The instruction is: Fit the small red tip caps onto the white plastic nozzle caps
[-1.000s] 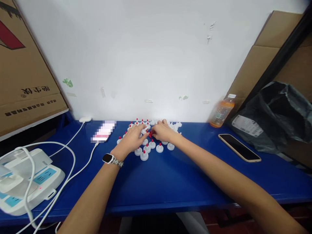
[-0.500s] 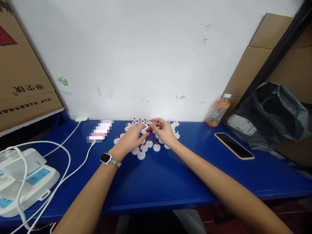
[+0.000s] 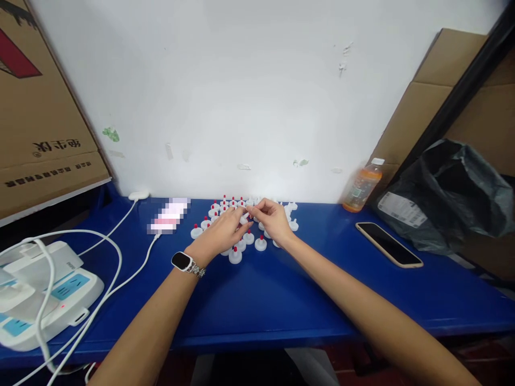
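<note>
My left hand (image 3: 220,230), with a watch at its wrist, holds a white nozzle cap (image 3: 243,219) tilted between thumb and fingers. The thumb and forefinger of my right hand (image 3: 276,222) are pinched together at the nozzle end of that cap; whatever is between them is too small to make out. Around both hands stand white nozzle caps with red tips, such as the front cap (image 3: 235,256) and another cap (image 3: 260,244). To the right of my right hand are several white caps without red tips (image 3: 293,225). Some red shows beneath the fingers, partly hidden.
The caps stand on a blue table (image 3: 281,300) against a white wall. At left lie a power strip (image 3: 76,292) with white cables and a blurred lit device (image 3: 169,215). An orange drink bottle (image 3: 362,186), a phone (image 3: 388,245) and a dark plastic bag (image 3: 442,193) are at right.
The view has shifted slightly, moving everything a little right and down. My hands stay together, with the left fingers now covering more of the white nozzle cap.
</note>
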Demonstrator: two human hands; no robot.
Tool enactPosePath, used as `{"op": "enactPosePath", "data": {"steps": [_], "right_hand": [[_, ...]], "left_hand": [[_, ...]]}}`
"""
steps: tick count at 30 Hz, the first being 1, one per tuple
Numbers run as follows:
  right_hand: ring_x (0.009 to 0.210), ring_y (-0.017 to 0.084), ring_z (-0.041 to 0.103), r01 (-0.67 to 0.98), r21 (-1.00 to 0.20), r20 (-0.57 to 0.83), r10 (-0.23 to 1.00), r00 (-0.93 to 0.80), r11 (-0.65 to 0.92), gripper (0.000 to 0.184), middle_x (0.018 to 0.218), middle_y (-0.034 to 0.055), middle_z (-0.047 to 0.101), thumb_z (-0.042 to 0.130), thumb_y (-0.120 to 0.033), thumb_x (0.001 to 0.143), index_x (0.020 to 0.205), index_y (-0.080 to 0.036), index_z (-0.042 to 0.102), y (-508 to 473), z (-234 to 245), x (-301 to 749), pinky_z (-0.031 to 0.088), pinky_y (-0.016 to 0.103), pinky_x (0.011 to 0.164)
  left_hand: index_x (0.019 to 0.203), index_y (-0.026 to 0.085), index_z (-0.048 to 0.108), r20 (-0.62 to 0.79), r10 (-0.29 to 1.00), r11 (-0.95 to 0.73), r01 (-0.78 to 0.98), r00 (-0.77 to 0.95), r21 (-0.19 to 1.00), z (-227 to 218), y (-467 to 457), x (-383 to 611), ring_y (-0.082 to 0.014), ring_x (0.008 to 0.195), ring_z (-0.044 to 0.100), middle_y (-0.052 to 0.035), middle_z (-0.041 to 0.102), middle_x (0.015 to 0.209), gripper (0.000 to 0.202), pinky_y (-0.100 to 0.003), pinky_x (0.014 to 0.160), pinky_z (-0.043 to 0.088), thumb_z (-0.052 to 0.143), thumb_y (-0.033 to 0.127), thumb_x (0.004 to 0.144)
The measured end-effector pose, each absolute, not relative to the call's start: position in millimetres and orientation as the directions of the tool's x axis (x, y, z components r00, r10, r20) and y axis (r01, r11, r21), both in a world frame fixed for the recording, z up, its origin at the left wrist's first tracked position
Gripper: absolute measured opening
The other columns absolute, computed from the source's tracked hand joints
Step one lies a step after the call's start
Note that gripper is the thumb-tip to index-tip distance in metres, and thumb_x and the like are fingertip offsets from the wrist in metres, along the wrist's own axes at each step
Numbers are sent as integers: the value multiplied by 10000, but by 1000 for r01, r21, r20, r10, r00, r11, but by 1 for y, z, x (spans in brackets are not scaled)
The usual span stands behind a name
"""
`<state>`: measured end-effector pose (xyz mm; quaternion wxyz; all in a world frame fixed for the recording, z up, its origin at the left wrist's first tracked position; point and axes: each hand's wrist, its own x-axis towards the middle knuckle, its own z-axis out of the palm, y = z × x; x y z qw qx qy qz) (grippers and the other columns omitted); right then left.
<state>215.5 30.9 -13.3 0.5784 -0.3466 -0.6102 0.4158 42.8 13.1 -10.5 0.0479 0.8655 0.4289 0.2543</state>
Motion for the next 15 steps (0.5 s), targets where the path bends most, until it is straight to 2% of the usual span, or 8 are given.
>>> {"op": "enactPosePath", "data": {"steps": [3, 7, 10, 13, 15], "right_hand": [[619, 143, 547, -36, -899, 437, 898, -53, 436, 434, 649, 1, 609, 761, -590, 694, 664, -205, 564, 29, -16, 211, 456, 287, 607], [616, 136, 513, 10, -859, 511, 859, -8, 512, 355, 659, -5, 590, 698, -532, 793, 705, -204, 593, 25, -19, 205, 434, 277, 592], [623, 129, 489, 78, -825, 560, 829, -16, 559, 318, 668, -14, 564, 656, -494, 844, 726, -206, 591, 21, -18, 204, 422, 271, 604], [639, 135, 516, 107, -822, 553, 829, -82, 559, 296, 689, -16, 573, 640, -491, 848, 779, -219, 548, 25, -11, 207, 436, 272, 617], [646, 143, 546, 112, -827, 538, 833, -128, 551, 289, 694, -14, 589, 642, -481, 836, 798, -226, 511, 36, -5, 213, 448, 275, 619]], "left_hand": [[1268, 165, 492, 399, 764, -632, 712, 507, 306, -10, 11, 45, -273, 996, 579, -121, 601, 1052, 381, -439, 863, 491, 376, 430, 1020], [1224, 148, 504, 411, 769, -627, 701, 489, 339, -9, 10, 47, -277, 1017, 588, -140, 604, 1078, 365, -449, 888, 498, 354, 414, 1025], [1260, 144, 486, 443, 756, -643, 675, 482, 363, -9, 9, 50, -279, 1104, 584, -163, 596, 1187, 358, -455, 950, 488, 356, 380, 1024], [1446, 149, 344, 485, 753, -639, 672, 445, 375, -8, 10, 51, -285, 1192, 567, -178, 552, 1327, 505, -462, 1022, 454, 395, 407, 1015], [1534, 145, 197, 503, 772, -601, 703, 388, 380, -8, 12, 47, -302, 1204, 557, -174, 564, 1319, 691, -474, 1025, 446, 462, 468, 984]]}}
